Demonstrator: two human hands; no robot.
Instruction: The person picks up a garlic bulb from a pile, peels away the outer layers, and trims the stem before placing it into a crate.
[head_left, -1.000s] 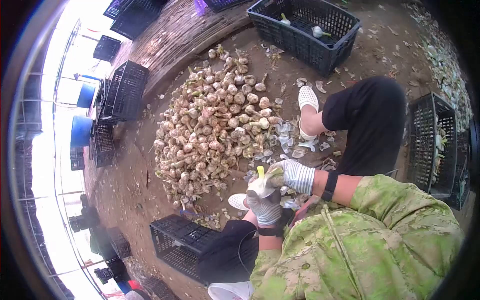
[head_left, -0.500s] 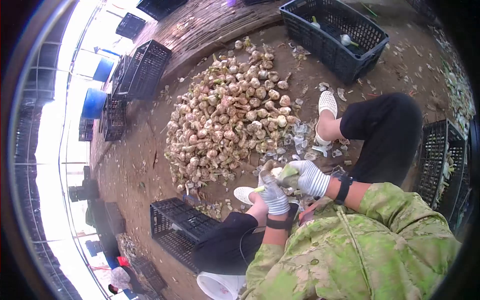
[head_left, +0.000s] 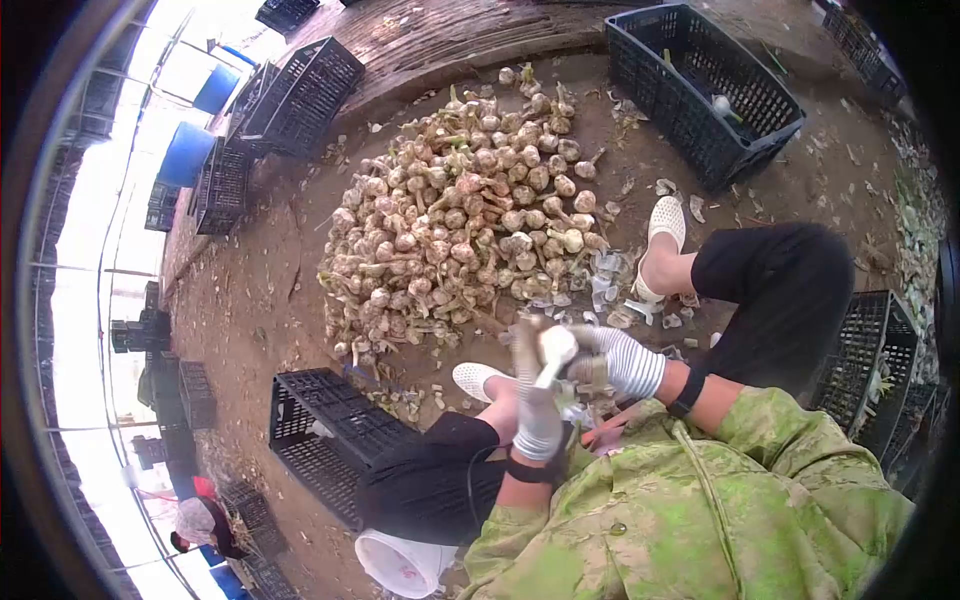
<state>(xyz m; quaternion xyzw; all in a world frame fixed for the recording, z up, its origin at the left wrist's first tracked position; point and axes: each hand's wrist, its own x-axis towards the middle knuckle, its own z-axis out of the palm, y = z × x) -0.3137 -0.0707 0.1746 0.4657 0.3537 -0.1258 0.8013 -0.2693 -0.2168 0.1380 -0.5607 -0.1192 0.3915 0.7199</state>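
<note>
One garlic bulb (head_left: 556,346), white and peeled clean, is sitting between two gloved hands, above the person's lap and just short of the near edge of the heap.
- Left hand (head_left: 540,405), striped knit glove, dark wristband: the fingers are closing around the bulb's lower end and stalk. The glove is showing motion blur, so the finger detail is unclear.
- Right hand (head_left: 622,360), matching glove and wristband: the fingers are curling in and pressing against the bulb from the side.
- One large heap of unpeeled garlic (head_left: 465,225) is lying on the dirt floor straight ahead of the person.
- Many loose skins (head_left: 605,275) are lying scattered between the heap and the person's white shoe (head_left: 665,222).
- One black crate (head_left: 665,120) is standing beyond that shoe, holding a few cleaned bulbs (head_left: 722,103).
- One second black crate (head_left: 330,412) is standing beside the left knee, and a third crate (head_left: 860,340) is standing beside the right leg.
- Several empty crates (head_left: 300,95) are leaning and stacking beyond the heap, near two blue barrels (head_left: 187,152).
- One white bucket (head_left: 400,562) is standing under the left leg.
- One other person (head_left: 200,520) is crouching far off at the lower left.
</note>
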